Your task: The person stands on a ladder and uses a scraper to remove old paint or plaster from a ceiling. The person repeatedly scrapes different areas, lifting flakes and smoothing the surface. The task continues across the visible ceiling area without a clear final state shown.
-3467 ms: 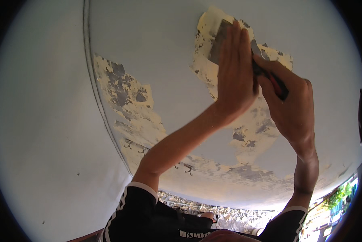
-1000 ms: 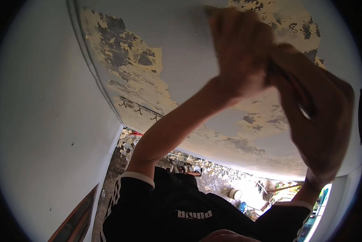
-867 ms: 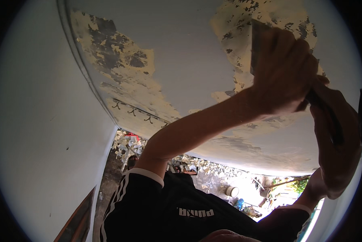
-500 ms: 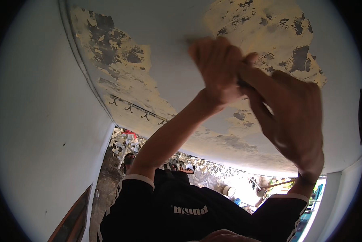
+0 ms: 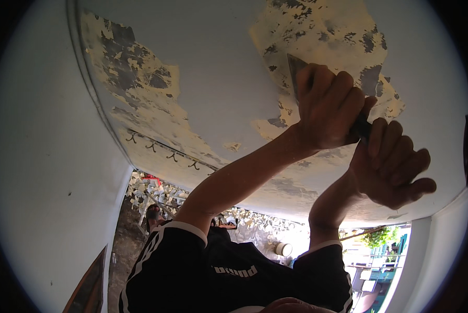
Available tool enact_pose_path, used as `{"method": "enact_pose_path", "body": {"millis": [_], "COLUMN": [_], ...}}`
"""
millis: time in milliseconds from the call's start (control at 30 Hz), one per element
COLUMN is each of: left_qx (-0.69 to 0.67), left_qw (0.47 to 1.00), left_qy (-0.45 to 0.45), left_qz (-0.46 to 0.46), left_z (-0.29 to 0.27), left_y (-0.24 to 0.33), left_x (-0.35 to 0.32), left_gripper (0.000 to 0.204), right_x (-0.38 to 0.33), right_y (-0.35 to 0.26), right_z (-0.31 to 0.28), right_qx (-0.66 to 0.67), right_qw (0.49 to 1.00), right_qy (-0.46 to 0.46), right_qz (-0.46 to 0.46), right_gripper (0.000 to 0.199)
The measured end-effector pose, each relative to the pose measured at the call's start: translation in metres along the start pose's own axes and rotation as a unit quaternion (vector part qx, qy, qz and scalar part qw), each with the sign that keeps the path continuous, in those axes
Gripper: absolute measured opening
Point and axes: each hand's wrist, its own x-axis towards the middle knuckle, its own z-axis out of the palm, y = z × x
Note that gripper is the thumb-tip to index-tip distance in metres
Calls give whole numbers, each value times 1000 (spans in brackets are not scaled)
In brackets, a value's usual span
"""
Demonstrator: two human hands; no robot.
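Note:
My left hand (image 5: 328, 107) is wrapped round a scraper (image 5: 295, 70), whose flat triangular metal blade sticks out past the knuckles. The blade's edge lies over the peeling painted wall (image 5: 218, 78), beside a yellowish patch with dark flecks; whether it touches cannot be told. Below the left fist shows the scraper's dark handle (image 5: 363, 129). My right hand (image 5: 393, 164) has its forefinger side curled against the end of that handle, while its other fingers fan loosely outward. Most of the grip is hidden under the left fingers.
A rail of dark hooks (image 5: 172, 156) is fixed low on the wall. Loose pale flakes (image 5: 265, 218) litter the floor, with a whitish bucket (image 5: 283, 249) among them. A pale side wall (image 5: 46, 141) rises at left, above a dark wood-framed panel (image 5: 90, 284).
Both hands have shifted right and slightly down along the wall, and the scraper blade has come into sight. My right hand has turned, and its outer fingers have spread. The view has shifted a little.

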Motion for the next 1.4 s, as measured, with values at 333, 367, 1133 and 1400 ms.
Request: {"method": "enact_pose_path", "body": {"millis": [333, 367, 1133, 1400], "left_qx": [7, 24, 94, 72], "left_qw": [1000, 999, 989, 995], "left_qy": [-12, -22, -110, -75], "left_qz": [2, 0, -2, 6], "left_z": [-1, -5, -42, -28], "left_y": [11, 8, -9, -13], "left_x": [-10, -16, -34, -19], "left_gripper": [27, 27, 19, 26], "right_x": [-15, -22, -12, -2], "right_y": [0, 5, 34, 39], "right_z": [-9, -10, -12, -27], "right_qx": [-111, -162, 39, 34], "right_qw": [992, 986, 995, 988], "right_qy": [34, 33, -95, -153], "right_qz": [-43, -28, 17, 11], "right_gripper": [40, 40, 36, 37]}}
